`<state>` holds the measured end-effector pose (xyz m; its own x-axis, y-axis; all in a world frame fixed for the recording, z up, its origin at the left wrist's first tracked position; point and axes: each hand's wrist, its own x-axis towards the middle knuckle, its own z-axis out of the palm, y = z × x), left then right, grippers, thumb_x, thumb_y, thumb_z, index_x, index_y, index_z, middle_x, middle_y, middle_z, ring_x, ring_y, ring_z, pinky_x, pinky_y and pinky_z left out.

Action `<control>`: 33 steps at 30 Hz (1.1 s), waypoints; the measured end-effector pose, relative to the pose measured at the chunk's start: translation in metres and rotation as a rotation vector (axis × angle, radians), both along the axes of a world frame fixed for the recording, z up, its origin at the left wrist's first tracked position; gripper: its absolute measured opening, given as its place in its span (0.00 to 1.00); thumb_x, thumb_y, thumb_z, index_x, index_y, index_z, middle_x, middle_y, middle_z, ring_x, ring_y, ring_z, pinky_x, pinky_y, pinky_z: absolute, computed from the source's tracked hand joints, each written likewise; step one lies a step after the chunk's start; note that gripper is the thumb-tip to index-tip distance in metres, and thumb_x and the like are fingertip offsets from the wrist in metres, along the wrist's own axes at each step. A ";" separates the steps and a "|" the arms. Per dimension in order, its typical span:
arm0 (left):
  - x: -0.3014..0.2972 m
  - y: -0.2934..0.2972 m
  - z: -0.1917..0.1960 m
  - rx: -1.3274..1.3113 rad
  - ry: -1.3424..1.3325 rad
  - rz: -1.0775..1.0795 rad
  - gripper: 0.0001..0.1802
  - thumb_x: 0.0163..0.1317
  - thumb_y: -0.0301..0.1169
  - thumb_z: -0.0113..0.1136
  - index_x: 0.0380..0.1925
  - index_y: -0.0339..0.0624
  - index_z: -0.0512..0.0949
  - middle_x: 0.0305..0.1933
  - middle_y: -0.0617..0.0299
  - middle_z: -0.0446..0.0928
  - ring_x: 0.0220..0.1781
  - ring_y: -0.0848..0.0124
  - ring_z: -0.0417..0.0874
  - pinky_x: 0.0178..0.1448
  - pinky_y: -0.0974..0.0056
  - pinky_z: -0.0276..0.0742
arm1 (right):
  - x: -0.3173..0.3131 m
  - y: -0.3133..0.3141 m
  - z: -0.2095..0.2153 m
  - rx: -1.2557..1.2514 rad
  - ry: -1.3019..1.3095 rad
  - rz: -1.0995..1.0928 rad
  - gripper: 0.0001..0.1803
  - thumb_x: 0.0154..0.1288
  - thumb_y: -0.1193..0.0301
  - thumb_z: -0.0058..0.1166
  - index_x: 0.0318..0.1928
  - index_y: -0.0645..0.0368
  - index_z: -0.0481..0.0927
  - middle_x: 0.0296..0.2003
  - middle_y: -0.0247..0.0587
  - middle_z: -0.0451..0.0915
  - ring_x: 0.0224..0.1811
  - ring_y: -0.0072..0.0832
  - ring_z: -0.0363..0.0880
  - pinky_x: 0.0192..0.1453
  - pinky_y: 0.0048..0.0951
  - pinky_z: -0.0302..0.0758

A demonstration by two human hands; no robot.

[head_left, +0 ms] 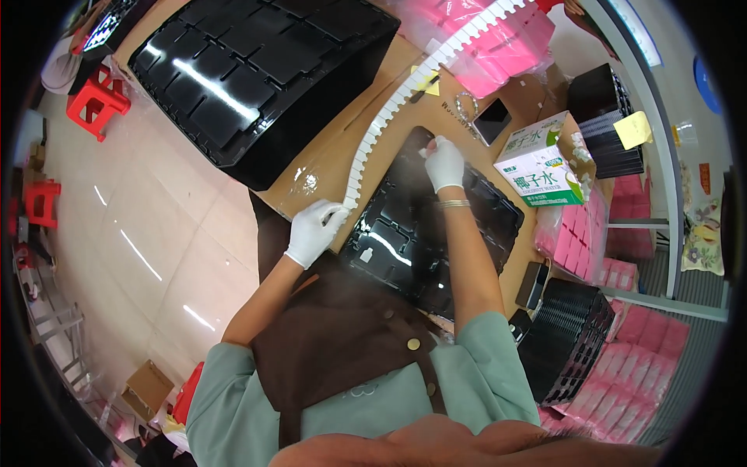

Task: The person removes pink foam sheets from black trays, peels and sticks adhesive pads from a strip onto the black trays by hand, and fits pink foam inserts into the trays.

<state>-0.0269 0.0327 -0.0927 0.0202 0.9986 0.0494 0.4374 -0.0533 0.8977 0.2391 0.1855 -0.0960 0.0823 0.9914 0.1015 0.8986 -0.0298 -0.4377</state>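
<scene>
A glossy black plastic tray with moulded recesses lies on the brown cardboard-topped table in front of me. My left hand, in a white glove, pinches the near end of a long white strip with many small tabs, beside the tray's left edge. From there the strip curves away to the far right. My right hand, also gloved, is closed over the tray's far part; whatever it may hold is hidden. One small white tab-shaped piece shows on the tray's near left part.
A tall stack of black trays stands at the far left. Right of my tray are a phone, a white-green carton and bagged pink pieces. More black trays are stacked at the near right. Red stools stand on the floor.
</scene>
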 end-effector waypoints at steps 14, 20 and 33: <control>-0.002 0.000 -0.001 -0.005 0.035 -0.030 0.08 0.61 0.36 0.60 0.33 0.45 0.83 0.30 0.60 0.79 0.32 0.62 0.81 0.37 0.62 0.75 | -0.019 -0.112 0.044 -0.295 0.861 -0.003 0.07 0.59 0.86 0.47 0.26 0.64 0.72 0.22 0.35 0.75 0.26 0.24 0.78 0.34 0.27 0.77; 0.000 0.004 -0.002 -0.269 -0.360 -0.011 0.15 0.60 0.38 0.63 0.41 0.40 0.83 0.33 0.57 0.84 0.31 0.72 0.84 0.39 0.69 0.78 | -0.070 -0.196 0.031 -0.299 0.307 0.253 0.09 0.59 0.83 0.48 0.38 0.65 0.80 0.28 0.45 0.82 0.32 0.30 0.83 0.38 0.30 0.78; -0.001 -0.032 0.030 0.305 0.203 0.111 0.19 0.58 0.33 0.64 0.50 0.41 0.77 0.50 0.53 0.74 0.52 0.53 0.76 0.54 0.55 0.73 | -0.076 -0.197 0.031 -0.508 0.367 0.204 0.07 0.58 0.77 0.56 0.38 0.66 0.80 0.23 0.41 0.81 0.23 0.24 0.79 0.30 0.26 0.75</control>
